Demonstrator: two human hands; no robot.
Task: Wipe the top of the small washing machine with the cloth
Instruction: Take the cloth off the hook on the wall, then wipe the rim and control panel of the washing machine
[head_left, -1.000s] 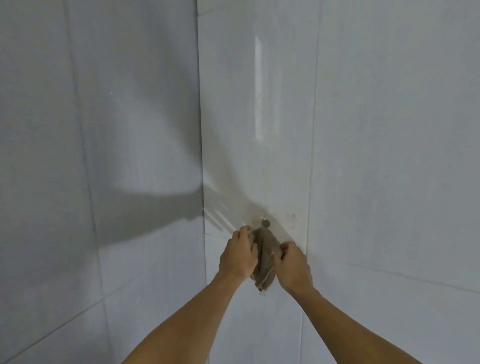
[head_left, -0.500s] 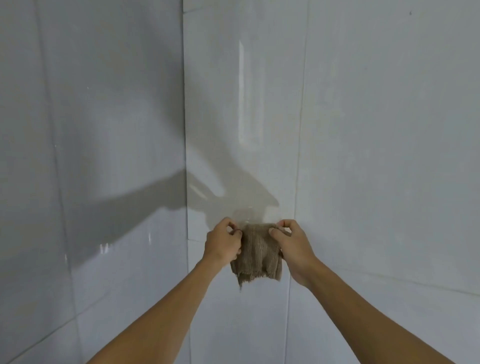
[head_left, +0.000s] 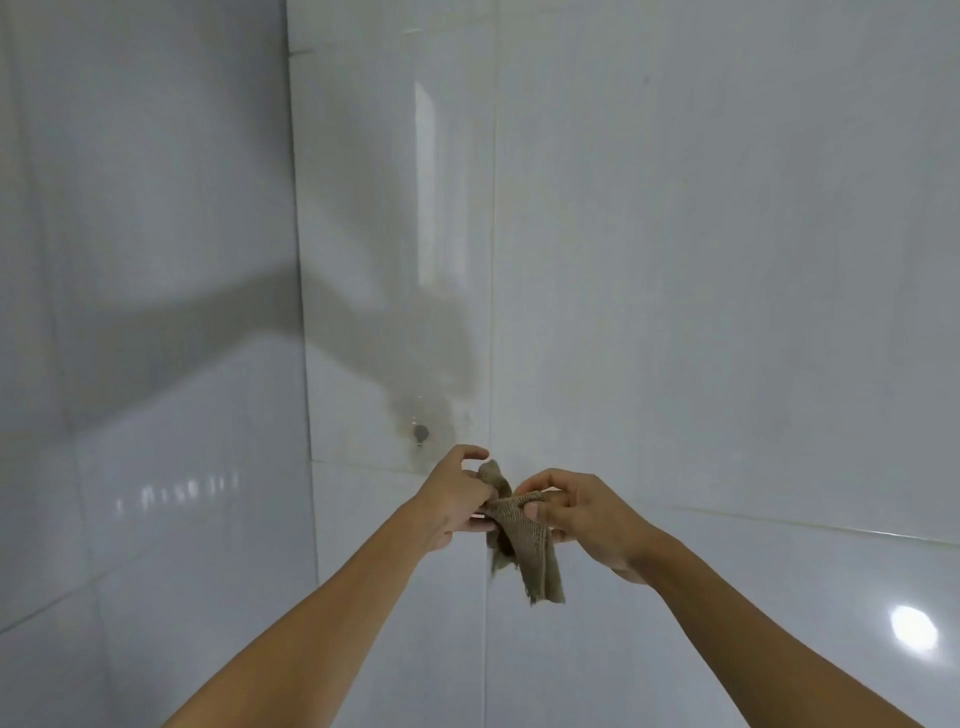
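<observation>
A small brown woven cloth (head_left: 527, 545) hangs in the air in front of a tiled wall corner. My left hand (head_left: 454, 501) pinches its upper left part and my right hand (head_left: 582, 514) pinches its top edge, thumb over the fabric. The cloth is bunched between the hands and its frayed lower end dangles below them. The washing machine is not in view.
Glossy white wall tiles (head_left: 727, 260) fill the whole view, meeting at a corner left of centre. A small dark hook or screw (head_left: 420, 432) with a stain around it sticks out of the wall just above my left hand.
The cloth was spread flat between both hands against the wall; now it is bunched and twisted, off the hook, and both hands have come down and closer together.
</observation>
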